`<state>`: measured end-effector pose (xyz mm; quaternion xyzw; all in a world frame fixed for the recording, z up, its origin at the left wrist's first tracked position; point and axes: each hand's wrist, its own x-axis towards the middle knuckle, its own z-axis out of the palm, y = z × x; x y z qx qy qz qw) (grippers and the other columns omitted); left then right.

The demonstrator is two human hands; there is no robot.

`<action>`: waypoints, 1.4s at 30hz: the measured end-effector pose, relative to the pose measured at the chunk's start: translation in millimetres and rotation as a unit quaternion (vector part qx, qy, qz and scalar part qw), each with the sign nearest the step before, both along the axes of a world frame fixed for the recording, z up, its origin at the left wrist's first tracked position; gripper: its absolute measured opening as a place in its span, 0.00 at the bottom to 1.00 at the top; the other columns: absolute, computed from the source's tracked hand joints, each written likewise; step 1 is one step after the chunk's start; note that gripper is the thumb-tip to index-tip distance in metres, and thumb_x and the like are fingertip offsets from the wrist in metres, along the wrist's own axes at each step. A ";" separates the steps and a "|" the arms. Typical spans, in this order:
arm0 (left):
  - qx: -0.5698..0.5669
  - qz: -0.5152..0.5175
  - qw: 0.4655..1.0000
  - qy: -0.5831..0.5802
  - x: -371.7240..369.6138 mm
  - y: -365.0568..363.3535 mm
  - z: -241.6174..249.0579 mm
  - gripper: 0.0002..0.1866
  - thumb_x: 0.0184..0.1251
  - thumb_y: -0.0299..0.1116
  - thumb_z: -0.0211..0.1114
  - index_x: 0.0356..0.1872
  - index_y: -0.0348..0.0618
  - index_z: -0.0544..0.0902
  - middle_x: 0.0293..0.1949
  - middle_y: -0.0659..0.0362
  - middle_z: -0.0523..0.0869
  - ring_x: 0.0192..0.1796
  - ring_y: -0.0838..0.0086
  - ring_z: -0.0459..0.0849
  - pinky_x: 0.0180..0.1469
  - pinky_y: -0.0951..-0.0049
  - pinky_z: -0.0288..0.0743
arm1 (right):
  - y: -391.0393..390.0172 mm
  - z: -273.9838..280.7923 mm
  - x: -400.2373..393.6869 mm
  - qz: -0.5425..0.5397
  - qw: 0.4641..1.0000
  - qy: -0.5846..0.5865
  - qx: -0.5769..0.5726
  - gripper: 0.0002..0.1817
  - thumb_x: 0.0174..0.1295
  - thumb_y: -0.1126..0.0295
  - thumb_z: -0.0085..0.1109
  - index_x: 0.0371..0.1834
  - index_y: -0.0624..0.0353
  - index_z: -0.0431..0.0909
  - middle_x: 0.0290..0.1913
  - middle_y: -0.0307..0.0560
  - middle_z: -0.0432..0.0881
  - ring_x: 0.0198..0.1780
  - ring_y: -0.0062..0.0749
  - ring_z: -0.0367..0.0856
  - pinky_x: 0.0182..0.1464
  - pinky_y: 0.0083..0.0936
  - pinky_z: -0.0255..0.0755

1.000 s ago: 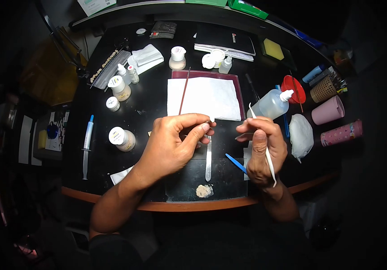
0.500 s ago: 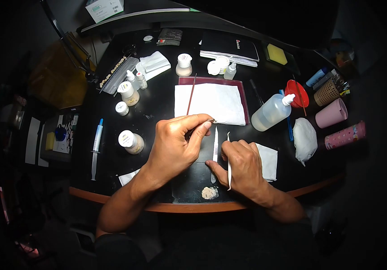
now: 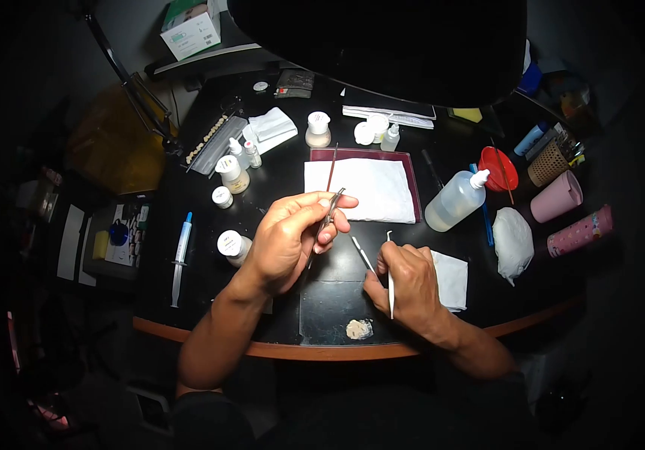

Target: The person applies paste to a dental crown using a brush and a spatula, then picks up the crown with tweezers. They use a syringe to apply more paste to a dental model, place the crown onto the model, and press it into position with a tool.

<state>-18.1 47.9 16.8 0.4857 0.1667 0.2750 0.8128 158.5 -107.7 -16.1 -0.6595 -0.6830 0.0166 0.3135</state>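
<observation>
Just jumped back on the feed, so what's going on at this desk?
A person is working at the dark desk with both hands. The left hand grips a dark metal tool, raised near the white towel. The right hand holds a white tool with a hooked tip, its thumb close to another slim tool; whether that one is gripped is unclear. A pale lump sits near the desk's front edge.

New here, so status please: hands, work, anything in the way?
Left hand gripping dark slender metal tool. Right hand holding slim white hooked tool, slim pale tool by its thumb. Nothing visibly blocking; rough cream lump lies apart.
</observation>
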 end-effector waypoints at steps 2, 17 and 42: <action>-0.054 -0.013 0.998 -0.035 -3.1 3.4 1.7 0.19 0.86 0.32 0.52 0.63 0.24 0.80 0.39 0.57 0.84 0.35 0.83 0.75 0.37 0.79 0.71 | -0.3 1.5 1.1 0.003 0.998 0.062 0.009 0.13 0.57 0.76 0.72 0.32 0.58 0.72 0.25 0.48 0.78 0.28 0.42 0.81 0.35 0.40 0.70; -0.194 -0.077 0.967 -0.149 1.4 3.0 -9.9 0.11 0.92 0.36 0.46 0.60 0.45 0.73 0.39 0.60 0.74 0.37 0.78 0.70 0.43 0.74 0.68 | -5.1 14.2 27.2 0.160 0.832 0.521 0.099 0.19 0.70 0.83 0.70 0.39 0.55 0.65 0.37 0.51 0.87 0.35 0.21 0.86 0.39 0.18 0.83; -0.204 -0.046 0.954 -0.216 17.2 -30.5 -8.4 0.09 0.93 0.36 0.43 0.55 0.45 0.70 0.34 0.66 0.66 0.36 0.79 0.65 0.43 0.73 0.66 | 10.9 -3.4 11.4 0.204 0.713 0.663 -0.101 0.22 0.72 0.75 0.72 0.38 0.49 0.61 0.37 0.43 0.84 0.33 0.15 0.75 0.35 0.18 0.72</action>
